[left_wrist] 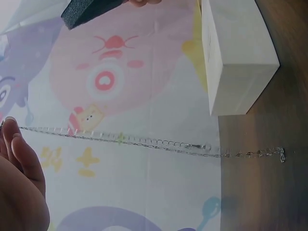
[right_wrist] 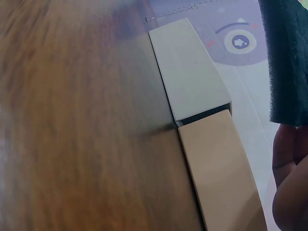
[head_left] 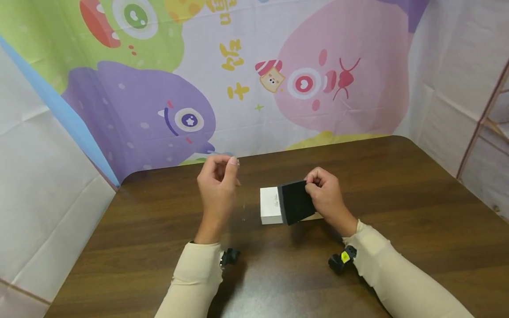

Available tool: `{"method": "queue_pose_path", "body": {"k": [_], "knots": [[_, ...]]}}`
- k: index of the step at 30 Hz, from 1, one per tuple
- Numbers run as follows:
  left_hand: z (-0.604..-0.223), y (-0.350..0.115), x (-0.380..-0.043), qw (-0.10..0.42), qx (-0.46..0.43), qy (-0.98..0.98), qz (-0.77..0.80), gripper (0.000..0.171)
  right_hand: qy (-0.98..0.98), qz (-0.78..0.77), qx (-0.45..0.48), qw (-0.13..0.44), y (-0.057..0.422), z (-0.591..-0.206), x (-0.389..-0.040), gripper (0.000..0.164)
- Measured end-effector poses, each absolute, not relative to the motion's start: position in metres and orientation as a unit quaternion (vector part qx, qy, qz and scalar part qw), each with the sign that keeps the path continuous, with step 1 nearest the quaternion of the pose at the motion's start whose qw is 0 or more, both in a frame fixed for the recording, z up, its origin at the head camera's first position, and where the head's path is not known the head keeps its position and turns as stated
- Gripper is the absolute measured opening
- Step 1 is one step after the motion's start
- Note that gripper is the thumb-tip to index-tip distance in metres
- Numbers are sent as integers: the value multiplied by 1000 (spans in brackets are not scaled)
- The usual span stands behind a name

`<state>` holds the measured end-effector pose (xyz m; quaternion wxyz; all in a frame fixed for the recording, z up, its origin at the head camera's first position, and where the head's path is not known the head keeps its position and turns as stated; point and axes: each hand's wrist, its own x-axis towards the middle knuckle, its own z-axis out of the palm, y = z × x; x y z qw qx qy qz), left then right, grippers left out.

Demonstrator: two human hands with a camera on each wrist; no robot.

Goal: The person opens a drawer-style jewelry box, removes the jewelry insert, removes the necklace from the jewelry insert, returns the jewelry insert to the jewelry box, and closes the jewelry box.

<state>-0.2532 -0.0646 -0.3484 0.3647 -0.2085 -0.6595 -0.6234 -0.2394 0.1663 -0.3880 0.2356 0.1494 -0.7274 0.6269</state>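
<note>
My left hand (head_left: 216, 190) is raised above the table and pinches a thin silver chain (left_wrist: 159, 143) between thumb and fingertips. The chain hangs down, with a clasp and its small lower end showing in the left wrist view. To the right, my right hand (head_left: 328, 196) pinches the edge of a black foam pad (head_left: 297, 204), which is tilted above the boxes. A white box (head_left: 270, 205) with small lettering lies just left of the pad. End to end with it sits a tan box (right_wrist: 219, 168), mostly hidden behind the pad in the head view.
Everything rests on a dark brown wooden table (head_left: 139, 247). Behind its far edge hangs a cloth (head_left: 246, 123) printed with cartoon figures. Pale panels (head_left: 47, 185) stand at both sides. A small black camera (head_left: 229, 257) is fixed at each wrist.
</note>
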Motion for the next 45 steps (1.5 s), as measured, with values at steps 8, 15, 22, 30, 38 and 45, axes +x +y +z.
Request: {"method": "queue_pose_path", "body": {"k": [8,15,22,30,38,45], "knots": [[-349,-66,-255,365,-211,-653,-629,17,-730,624,150,235,166,-389,-240,15],[-344,-67,-253,369,-194,-648,-638,15,-731,625,149,230,168,-388,-239,14],[-340,-72,-254,362,-180,-657,-636,15,-736,619,147,233,168,-387,-239,14],[-337,-78,-256,363,-164,-660,-637,12,-740,614,143,232,168,-388,-240,12],[-331,-81,-250,372,-156,-654,-639,15,-742,613,149,228,168,-389,-239,12],[-338,-86,-260,370,-167,-657,-635,18,-743,612,148,228,169,-388,-238,12]]}}
